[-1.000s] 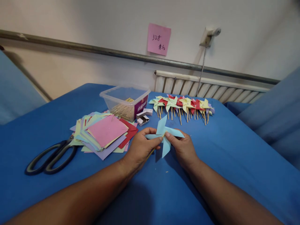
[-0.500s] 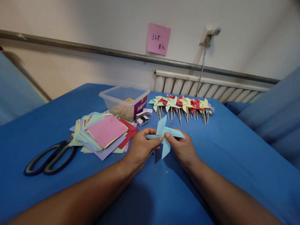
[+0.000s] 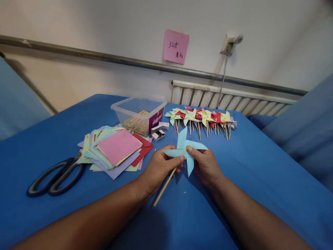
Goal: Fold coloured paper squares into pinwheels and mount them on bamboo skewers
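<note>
A light blue paper pinwheel (image 3: 182, 139) is held between both hands above the table, its blades spread out. Its thin wooden stick (image 3: 164, 189) crosses the pinwheel's middle and slants down toward me on the left. My left hand (image 3: 161, 169) is closed on the pinwheel, with the thumb beside the stick near the centre. My right hand (image 3: 205, 163) pinches the pinwheel from the other side, its thumb at the stick's upper end. The other fingers are partly hidden behind the paper.
Left lies a stack of coloured paper squares (image 3: 119, 146) beside black-handled scissors (image 3: 56, 177). Behind stand a clear plastic tub (image 3: 130, 107) of sticks and a small open box (image 3: 157, 134) of metal bits. Several finished pinwheels (image 3: 205, 117) lie at the back of the blue table (image 3: 260, 173).
The pinwheel has turned slightly and shifted a little right. The stick, mostly hidden before, now shows in front along its length. Both hands still hold on.
</note>
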Available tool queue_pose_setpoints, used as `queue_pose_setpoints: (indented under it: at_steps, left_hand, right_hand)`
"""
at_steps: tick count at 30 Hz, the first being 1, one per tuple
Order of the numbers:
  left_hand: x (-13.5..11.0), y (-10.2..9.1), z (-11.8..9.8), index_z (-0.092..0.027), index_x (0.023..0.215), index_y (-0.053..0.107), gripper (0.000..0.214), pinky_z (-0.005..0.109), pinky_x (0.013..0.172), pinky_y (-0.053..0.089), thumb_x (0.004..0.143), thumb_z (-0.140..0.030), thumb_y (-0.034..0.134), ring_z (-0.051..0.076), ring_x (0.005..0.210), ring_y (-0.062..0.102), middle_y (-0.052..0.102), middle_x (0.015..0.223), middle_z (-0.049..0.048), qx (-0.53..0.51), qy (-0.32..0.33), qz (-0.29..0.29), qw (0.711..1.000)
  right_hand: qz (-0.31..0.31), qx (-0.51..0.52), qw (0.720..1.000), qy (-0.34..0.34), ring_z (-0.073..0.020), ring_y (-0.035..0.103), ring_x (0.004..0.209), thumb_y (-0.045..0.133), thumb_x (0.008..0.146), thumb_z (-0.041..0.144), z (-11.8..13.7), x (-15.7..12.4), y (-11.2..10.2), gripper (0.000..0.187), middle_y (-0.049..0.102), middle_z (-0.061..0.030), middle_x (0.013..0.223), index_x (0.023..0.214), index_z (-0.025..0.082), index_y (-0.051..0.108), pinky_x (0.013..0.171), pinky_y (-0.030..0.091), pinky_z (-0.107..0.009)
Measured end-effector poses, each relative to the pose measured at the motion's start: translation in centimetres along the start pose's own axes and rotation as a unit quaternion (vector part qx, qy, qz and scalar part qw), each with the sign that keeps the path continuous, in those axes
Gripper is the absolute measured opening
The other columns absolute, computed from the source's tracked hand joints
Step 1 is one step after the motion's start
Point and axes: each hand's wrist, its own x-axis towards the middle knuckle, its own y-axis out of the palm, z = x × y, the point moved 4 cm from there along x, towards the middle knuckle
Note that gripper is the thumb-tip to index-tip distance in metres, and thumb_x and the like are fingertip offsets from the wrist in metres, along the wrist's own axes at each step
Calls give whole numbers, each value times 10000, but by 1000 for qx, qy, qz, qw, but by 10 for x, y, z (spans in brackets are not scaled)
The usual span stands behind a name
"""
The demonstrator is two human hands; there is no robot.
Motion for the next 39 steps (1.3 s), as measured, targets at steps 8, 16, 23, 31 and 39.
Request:
queue_pose_setpoints:
  at_steps: [8, 16, 23, 31, 39]
  left_hand:
    - [0, 0, -4, -163, 886, 621, 263, 236, 574, 465, 696, -305, 735, 106, 567, 561, 605, 663, -30, 43, 22, -33, 998]
    - [-8, 0, -17, -183, 1036, 661, 337, 305, 813, 476, 740, -341, 682, 207, 910, 618, 686, 971, 56, 33, 96, 5, 995]
    - [-1, -7, -7, -184, 1017, 663, 351, 341, 775, 494, 831, -454, 540, 218, 861, 632, 690, 952, 62, -61, 54, -7, 997]
    - [0, 8, 5, -133, 774, 665, 309, 252, 567, 451, 810, -430, 590, 129, 549, 587, 660, 660, 50, 73, -26, 103, 992]
    - [3, 4, 7, -142, 840, 674, 293, 235, 519, 436, 806, -421, 593, 121, 529, 579, 651, 653, 36, 62, -26, 58, 996]
  right_hand:
    - [45, 26, 998, 31, -142, 608, 533, 748, 712, 280, 0, -3, 7, 201, 719, -54, 719, 835, 126, 707, 551, 512, -272]
    - [89, 63, 989, 100, -163, 655, 656, 721, 741, 306, -4, -2, 3, 220, 731, -73, 765, 853, 117, 728, 704, 528, -286]
    - [64, 32, 994, 88, -185, 652, 664, 734, 715, 343, -4, -1, 4, 265, 724, -73, 751, 858, 121, 716, 712, 522, -318]
    - [62, -1, 997, 38, -127, 537, 460, 685, 772, 379, 3, 5, -3, 268, 624, -15, 531, 704, 121, 659, 493, 430, -249]
    - [73, 11, 997, 22, -107, 539, 534, 701, 756, 377, 1, 4, 0, 221, 625, 13, 630, 750, 175, 611, 565, 434, -240]
